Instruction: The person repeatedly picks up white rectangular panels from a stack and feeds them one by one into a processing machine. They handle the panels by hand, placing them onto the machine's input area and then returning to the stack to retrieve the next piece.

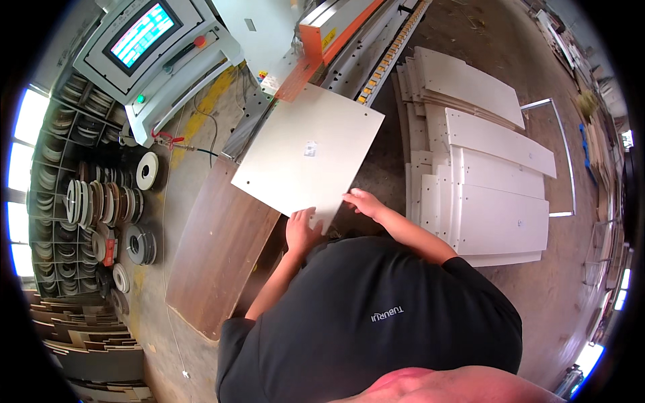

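Note:
A white panel (pixel 306 144) with small dark holes and a pale sticker lies in front of me, its far end at the orange-and-grey machine (pixel 316 43). My left hand (pixel 304 230) rests on the panel's near edge, fingers stretched over the top face. At the panel's right edge is my right hand (pixel 365 203), its thumb and fingers closed on the board near the near right corner. The undersides of both hands are hidden.
A brown wooden board surface (pixel 215 248) stands to the left of the panel. Stacked white panels (pixel 500 218) occupy the right side. A control console (pixel 144 43) with a lit screen is at the far left, above rolls of edge banding (pixel 101 201). A cable (pixel 213 127) hangs near the machine.

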`<state>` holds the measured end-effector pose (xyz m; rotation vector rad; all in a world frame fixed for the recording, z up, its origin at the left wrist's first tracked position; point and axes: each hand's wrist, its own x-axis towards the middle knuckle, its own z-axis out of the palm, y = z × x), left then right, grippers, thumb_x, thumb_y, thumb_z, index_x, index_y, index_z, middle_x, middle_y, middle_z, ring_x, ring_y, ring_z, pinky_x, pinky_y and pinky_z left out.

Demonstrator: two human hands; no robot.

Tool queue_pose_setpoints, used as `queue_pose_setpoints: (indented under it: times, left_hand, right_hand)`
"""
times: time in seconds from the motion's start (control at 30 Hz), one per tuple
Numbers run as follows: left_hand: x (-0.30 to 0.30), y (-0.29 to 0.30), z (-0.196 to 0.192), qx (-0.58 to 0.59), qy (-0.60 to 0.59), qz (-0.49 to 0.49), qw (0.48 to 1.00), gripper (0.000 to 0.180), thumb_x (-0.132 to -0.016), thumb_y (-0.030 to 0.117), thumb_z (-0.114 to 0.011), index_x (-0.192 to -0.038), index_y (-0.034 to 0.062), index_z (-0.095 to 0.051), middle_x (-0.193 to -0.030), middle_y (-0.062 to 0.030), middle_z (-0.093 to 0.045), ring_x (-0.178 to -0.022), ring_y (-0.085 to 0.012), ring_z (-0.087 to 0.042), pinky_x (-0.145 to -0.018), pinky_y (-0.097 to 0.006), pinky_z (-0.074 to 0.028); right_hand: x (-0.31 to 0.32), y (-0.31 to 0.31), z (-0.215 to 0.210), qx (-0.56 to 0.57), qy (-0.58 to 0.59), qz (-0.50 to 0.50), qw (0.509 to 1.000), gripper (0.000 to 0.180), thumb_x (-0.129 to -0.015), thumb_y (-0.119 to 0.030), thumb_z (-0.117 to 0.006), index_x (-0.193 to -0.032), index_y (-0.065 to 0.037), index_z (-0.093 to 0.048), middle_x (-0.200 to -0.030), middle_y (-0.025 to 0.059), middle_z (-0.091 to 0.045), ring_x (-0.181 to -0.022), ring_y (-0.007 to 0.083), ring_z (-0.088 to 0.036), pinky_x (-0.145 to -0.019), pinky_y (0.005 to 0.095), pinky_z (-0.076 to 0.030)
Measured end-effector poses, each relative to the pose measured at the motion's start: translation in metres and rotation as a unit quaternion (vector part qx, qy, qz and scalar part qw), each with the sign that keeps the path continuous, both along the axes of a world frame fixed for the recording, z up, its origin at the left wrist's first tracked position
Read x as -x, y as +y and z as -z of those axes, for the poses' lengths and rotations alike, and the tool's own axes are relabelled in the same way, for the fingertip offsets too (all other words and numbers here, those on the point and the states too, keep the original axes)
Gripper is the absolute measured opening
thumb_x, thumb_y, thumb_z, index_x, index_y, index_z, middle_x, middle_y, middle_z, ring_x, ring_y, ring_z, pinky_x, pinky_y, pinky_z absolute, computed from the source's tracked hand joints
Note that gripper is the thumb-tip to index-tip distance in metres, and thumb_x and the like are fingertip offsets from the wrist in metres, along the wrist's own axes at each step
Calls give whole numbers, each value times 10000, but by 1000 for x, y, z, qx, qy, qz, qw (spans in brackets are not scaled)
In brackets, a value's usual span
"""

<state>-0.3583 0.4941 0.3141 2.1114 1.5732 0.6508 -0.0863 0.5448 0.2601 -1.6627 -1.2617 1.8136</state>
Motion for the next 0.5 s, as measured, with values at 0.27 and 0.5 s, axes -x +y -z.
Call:
queue_pose_setpoints:
  times: [0.27, 0.5]
  left_hand:
    - [-49, 46, -5, 20, 298, 15, 954, 969, -777, 339, -839, -1597, 132, -366, -1698, -149, -269, -1555, -462, -236, -1190, -702, -263]
    - [-78, 76, -2, 30, 345, 1, 938, 1039, -755, 379, -853, -1623, 141, -334, -1710, -165, -249, -1550, -472, -255, -1156, -682, -339]
  right_hand:
    - [-79, -35, 11, -24, 17, 48, 998, 430, -1020, -425, -657, -1303, -102, -659, -1122, 31, -738, -898, 122, -676, -759, 283, -519]
    - [-202, -185, 103, 105, -33, 263, 959, 385, -964, -408, -721, -1150, -72, -707, -966, 55, -740, -764, 123, -651, -617, 266, -484]
